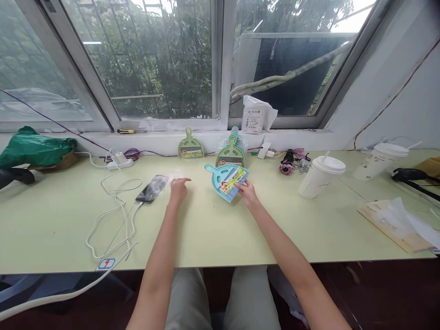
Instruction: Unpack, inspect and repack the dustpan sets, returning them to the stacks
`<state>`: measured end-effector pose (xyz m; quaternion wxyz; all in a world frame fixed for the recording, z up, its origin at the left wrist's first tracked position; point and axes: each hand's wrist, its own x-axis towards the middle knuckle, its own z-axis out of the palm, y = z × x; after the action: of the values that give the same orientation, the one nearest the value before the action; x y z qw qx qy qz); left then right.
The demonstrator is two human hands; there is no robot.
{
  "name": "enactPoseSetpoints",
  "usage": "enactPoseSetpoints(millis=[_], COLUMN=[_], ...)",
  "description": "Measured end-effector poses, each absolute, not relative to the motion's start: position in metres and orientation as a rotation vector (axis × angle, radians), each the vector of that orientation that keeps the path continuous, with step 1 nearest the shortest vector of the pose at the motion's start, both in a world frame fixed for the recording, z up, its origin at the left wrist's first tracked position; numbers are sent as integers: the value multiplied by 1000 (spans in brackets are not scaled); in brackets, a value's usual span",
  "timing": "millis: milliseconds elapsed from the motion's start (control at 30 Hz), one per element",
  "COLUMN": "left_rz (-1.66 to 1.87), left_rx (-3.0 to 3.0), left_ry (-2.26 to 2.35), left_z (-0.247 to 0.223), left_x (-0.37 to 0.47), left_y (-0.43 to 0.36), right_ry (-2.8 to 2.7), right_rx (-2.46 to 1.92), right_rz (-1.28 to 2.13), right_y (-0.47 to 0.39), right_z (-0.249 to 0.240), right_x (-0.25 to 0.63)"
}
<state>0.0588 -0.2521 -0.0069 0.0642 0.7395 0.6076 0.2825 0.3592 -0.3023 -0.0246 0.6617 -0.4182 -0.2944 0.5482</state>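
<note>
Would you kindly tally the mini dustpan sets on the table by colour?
Blue: 1, the blue dustpan set at the right hand.
Green: 2, the left green set and the right green set, with more possibly stacked behind it.
Total: 3 clearly visible.

Bare table [213, 229] near; phone [153, 189], perhaps cables [117, 206], crowd left.

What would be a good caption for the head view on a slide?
Right hand grips a blue mini dustpan set; left hand reaches beside a phone.
</note>
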Motion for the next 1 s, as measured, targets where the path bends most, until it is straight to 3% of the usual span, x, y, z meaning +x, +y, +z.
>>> enactPoseSetpoints(millis=[133, 333, 533, 767, 1000], left_rz=[969, 1015, 769, 733, 511], left_rx=[2079, 2166, 2393, 2316, 2299], left_ry=[1302, 1649, 1557, 2073, 2133], left_z=[-3, -11, -19, -18, -19], left_x=[89, 106, 89, 98, 97], left_y=[-263, -266, -256, -258, -254], right_ry=[-675, -708, -780, -808, -756], right_rx=[-959, -1017, -1062, -1104, -1141], right_rz=[1231, 1216, 1231, 1283, 1264], right_y=[-303, -304, -304, -307, -303], right_z=[-20, -16, -14, -14, -22], right_x=[362, 367, 371, 358, 356])
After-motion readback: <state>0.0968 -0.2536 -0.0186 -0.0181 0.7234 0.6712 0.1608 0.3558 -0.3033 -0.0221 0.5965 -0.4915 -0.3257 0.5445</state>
